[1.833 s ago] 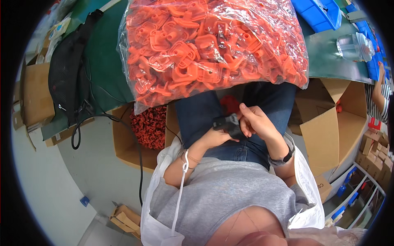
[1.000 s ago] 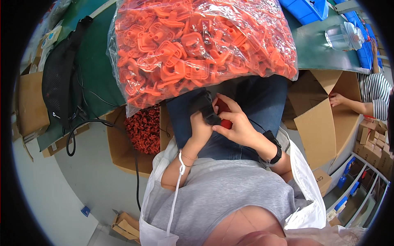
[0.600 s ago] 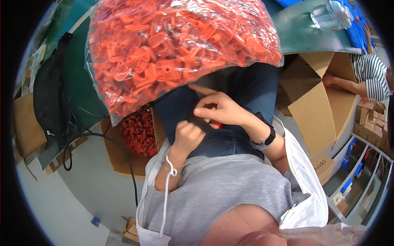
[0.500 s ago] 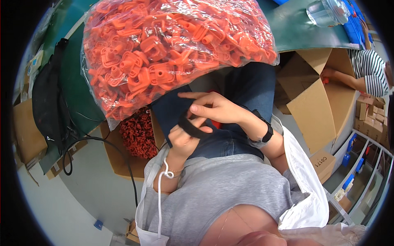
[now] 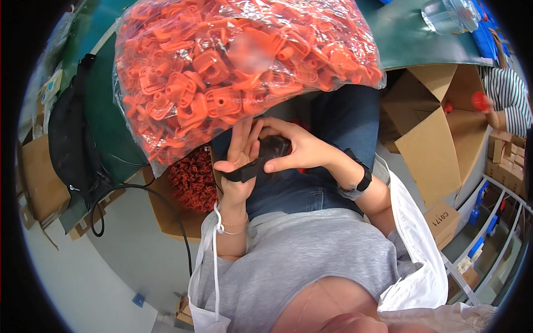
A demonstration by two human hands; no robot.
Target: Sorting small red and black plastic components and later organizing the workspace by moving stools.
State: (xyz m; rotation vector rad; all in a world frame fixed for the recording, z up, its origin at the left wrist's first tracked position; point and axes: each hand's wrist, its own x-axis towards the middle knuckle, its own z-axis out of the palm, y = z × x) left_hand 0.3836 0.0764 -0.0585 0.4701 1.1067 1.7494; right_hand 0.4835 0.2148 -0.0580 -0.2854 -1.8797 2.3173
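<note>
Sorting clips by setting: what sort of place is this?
Probably a small factory or packing workshop: a big bag of orange plastic parts, open cardboard boxes and a green workbench.

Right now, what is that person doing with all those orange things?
A seated person holds a small black part over their lap with both hands: the left hand grips it from below, the right hand pinches it from above. A big clear bag of orange plastic pieces rests on the green table's edge, just above.
</note>
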